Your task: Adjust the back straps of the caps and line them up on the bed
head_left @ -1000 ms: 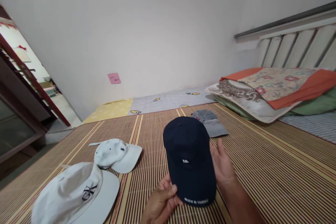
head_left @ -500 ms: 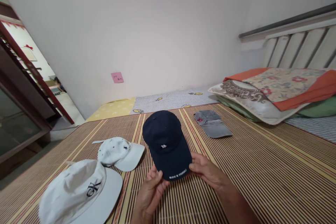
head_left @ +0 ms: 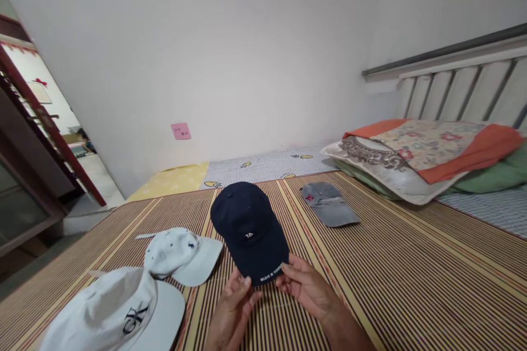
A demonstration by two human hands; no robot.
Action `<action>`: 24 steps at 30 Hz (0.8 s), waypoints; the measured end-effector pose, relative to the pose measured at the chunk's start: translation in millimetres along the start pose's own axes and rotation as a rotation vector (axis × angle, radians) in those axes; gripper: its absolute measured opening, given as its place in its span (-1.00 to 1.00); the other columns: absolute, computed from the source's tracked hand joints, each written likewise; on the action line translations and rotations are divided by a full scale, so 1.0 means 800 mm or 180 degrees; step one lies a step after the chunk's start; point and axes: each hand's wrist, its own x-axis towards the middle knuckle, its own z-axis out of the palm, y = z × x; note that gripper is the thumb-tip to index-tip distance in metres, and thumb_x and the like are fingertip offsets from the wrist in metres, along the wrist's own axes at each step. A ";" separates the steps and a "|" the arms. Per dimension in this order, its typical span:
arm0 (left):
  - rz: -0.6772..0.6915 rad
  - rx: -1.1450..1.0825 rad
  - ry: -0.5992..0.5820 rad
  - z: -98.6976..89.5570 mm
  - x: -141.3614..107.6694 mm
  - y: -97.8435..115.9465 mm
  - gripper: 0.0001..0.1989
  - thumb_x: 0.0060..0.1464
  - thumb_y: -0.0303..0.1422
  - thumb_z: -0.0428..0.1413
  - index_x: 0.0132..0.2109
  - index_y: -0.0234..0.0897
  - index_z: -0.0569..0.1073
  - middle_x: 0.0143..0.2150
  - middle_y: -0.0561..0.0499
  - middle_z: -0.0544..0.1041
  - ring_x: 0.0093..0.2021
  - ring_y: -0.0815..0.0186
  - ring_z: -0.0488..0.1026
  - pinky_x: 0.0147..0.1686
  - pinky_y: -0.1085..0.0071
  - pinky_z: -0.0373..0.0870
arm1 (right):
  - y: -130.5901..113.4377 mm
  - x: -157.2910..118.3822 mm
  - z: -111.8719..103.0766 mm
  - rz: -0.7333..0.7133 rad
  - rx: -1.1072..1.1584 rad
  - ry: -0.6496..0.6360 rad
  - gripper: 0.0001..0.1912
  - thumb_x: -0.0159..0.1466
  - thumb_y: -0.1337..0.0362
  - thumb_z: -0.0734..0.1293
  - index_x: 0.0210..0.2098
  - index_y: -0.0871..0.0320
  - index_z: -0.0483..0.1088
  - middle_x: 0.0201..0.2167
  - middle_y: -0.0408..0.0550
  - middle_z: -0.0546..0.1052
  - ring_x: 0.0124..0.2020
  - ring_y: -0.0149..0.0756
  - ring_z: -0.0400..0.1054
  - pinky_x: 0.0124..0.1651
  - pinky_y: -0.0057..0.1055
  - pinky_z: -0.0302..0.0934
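Observation:
Both my hands grip the brim of a navy baseball cap (head_left: 247, 225) with a small white emblem and white lettering along the brim's edge. My left hand (head_left: 233, 307) pinches the brim's left corner, thumb on top. At the right corner, my right hand (head_left: 307, 285) has its thumb over the brim and its fingers beneath. The cap's crown points away from me. To the left lie a pale cap (head_left: 177, 255) with a small dark logo and, nearer, a white cap (head_left: 111, 307) with dark letters. A grey cap (head_left: 329, 203) with a red mark rests beyond on the right.
A striped bamboo mat (head_left: 395, 274) covers the bed. Pillows (head_left: 370, 156) under an orange-edged floral cloth (head_left: 440, 145) lie at the right, by a white radiator (head_left: 469, 88). A pink note (head_left: 180, 131) is on the wall. Through the doorway at far left, a person is partly visible.
The navy cap, still in both hands, has shifted slightly left relative to the mat and my right hand has come closer to the left. The whole view has moved a little.

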 end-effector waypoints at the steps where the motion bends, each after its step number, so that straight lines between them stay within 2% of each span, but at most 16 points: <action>1: -0.0030 0.0033 -0.0062 0.000 0.002 -0.005 -0.48 -0.09 -0.35 0.46 0.05 -0.14 0.56 0.04 -0.03 0.64 -0.10 0.27 0.58 -0.12 0.33 0.54 | -0.001 0.000 -0.001 -0.0018 0.0037 0.0051 -0.52 0.03 0.11 0.66 -0.13 0.15 0.57 -0.38 -0.16 0.61 -0.44 -0.47 0.48 -0.38 -0.56 0.22; 4: -0.0110 0.0573 -0.0364 -0.004 0.009 -0.027 -0.59 0.04 -0.19 0.37 0.01 -0.21 0.56 -0.01 -0.12 0.66 -0.03 0.15 0.58 -0.07 0.26 0.50 | -0.007 0.000 -0.006 -0.0098 0.0149 0.0210 -0.52 0.02 0.14 0.67 -0.14 0.18 0.57 -0.41 -0.15 0.61 -0.43 -0.46 0.48 -0.37 -0.56 0.26; 6: 0.0071 0.1478 -0.0486 -0.010 0.015 -0.048 -0.64 0.11 -0.13 0.28 -0.04 -0.26 0.57 -0.04 -0.18 0.67 0.02 0.07 0.58 0.01 0.19 0.49 | -0.012 0.001 -0.012 -0.0175 0.0236 0.0337 -0.56 0.02 0.17 0.68 -0.18 0.18 0.57 -0.43 -0.19 0.59 -0.43 -0.46 0.48 -0.35 -0.55 0.29; 8: 0.0521 0.2635 -0.0654 -0.015 0.020 -0.069 -0.65 0.10 -0.21 0.23 -0.01 -0.28 0.57 0.07 -0.25 0.63 0.16 -0.01 0.52 0.23 0.09 0.37 | -0.017 0.006 -0.020 -0.0264 0.0330 0.0477 -0.60 0.00 0.21 0.69 -0.25 0.17 0.55 -0.45 -0.23 0.57 -0.43 -0.47 0.48 -0.36 -0.56 0.32; 9: 0.0679 0.3217 -0.0753 -0.016 0.022 -0.078 -0.60 0.08 -0.27 0.22 0.06 -0.28 0.57 0.21 -0.27 0.56 0.30 -0.04 0.42 0.33 0.04 0.27 | -0.020 0.010 -0.024 -0.0306 0.0379 0.0545 -0.61 -0.01 0.22 0.69 -0.29 0.16 0.53 -0.46 -0.24 0.56 -0.43 -0.47 0.48 -0.37 -0.56 0.32; 11: 0.0663 0.4301 -0.1065 -0.017 0.026 -0.090 -0.37 -0.07 -0.37 0.28 0.22 -0.25 0.51 0.47 -0.28 0.30 0.50 -0.14 0.12 0.45 -0.08 0.03 | -0.027 0.022 -0.035 -0.0377 0.0471 0.0671 -0.61 -0.05 0.27 0.71 -0.36 0.15 0.50 -0.49 -0.27 0.53 -0.44 -0.47 0.47 -0.40 -0.58 0.33; 13: 0.0432 0.5102 -0.1382 -0.016 0.031 -0.096 -0.11 -0.20 -0.36 0.39 0.35 -0.19 0.39 0.57 -0.26 0.05 0.56 -0.22 -0.13 0.47 -0.21 -0.11 | -0.036 0.039 -0.046 -0.0422 0.0534 0.0778 -0.62 -0.05 0.33 0.70 -0.40 0.13 0.47 -0.51 -0.29 0.51 -0.45 -0.48 0.46 -0.42 -0.60 0.34; 14: 0.0310 0.5356 -0.1544 -0.017 0.034 -0.097 -0.01 -0.23 -0.31 0.43 0.40 -0.15 0.32 0.58 -0.26 -0.02 0.56 -0.25 -0.17 0.46 -0.26 -0.12 | -0.041 0.049 -0.053 -0.0435 0.0547 0.0822 -0.64 -0.02 0.36 0.69 -0.40 0.13 0.46 -0.51 -0.28 0.51 -0.46 -0.48 0.46 -0.43 -0.60 0.34; 16: 0.0218 0.5599 -0.1787 -0.021 0.041 -0.098 0.03 -0.16 -0.16 0.44 0.45 -0.05 0.23 0.58 -0.23 -0.07 0.56 -0.25 -0.17 0.45 -0.30 -0.10 | -0.053 0.071 -0.066 -0.0445 0.0535 0.0894 -0.72 0.08 0.43 0.63 -0.38 0.15 0.46 -0.50 -0.26 0.52 -0.47 -0.49 0.45 -0.45 -0.61 0.34; 18: 0.0276 0.5623 -0.1860 -0.027 0.047 -0.101 -0.16 0.05 -0.07 0.32 0.44 0.05 0.23 0.57 -0.16 -0.03 0.55 -0.19 -0.12 0.44 -0.28 -0.04 | -0.065 0.093 -0.080 -0.0439 0.0504 0.0962 -0.81 0.20 0.47 0.53 -0.36 0.19 0.45 -0.49 -0.26 0.51 -0.47 -0.49 0.44 -0.46 -0.60 0.35; 20: 0.0485 0.5564 -0.1690 -0.033 0.049 -0.106 -0.38 0.24 -0.07 0.16 0.40 0.14 0.28 0.55 -0.09 0.05 0.54 -0.12 -0.04 0.44 -0.23 0.02 | -0.076 0.114 -0.094 -0.0408 0.0474 0.1028 -0.88 0.31 0.48 0.44 -0.33 0.22 0.44 -0.46 -0.26 0.50 -0.48 -0.49 0.43 -0.48 -0.58 0.35; 22: 0.0670 0.5521 -0.1502 -0.034 0.046 -0.111 -0.43 0.27 -0.07 0.14 0.39 0.20 0.29 0.54 -0.05 0.11 0.53 -0.10 0.01 0.44 -0.19 0.07 | -0.084 0.131 -0.107 -0.0363 0.0446 0.1080 -0.91 0.36 0.45 0.40 -0.30 0.23 0.45 -0.42 -0.25 0.51 -0.47 -0.48 0.42 -0.49 -0.57 0.36; 24: 0.0743 0.5529 -0.1399 -0.032 0.041 -0.113 -0.38 0.22 -0.08 0.20 0.39 0.23 0.28 0.53 -0.03 0.15 0.52 -0.10 0.05 0.43 -0.17 0.12 | -0.088 0.146 -0.120 -0.0323 0.0429 0.1127 -0.94 0.38 0.41 0.39 -0.26 0.23 0.46 -0.38 -0.23 0.52 -0.46 -0.48 0.43 -0.48 -0.56 0.37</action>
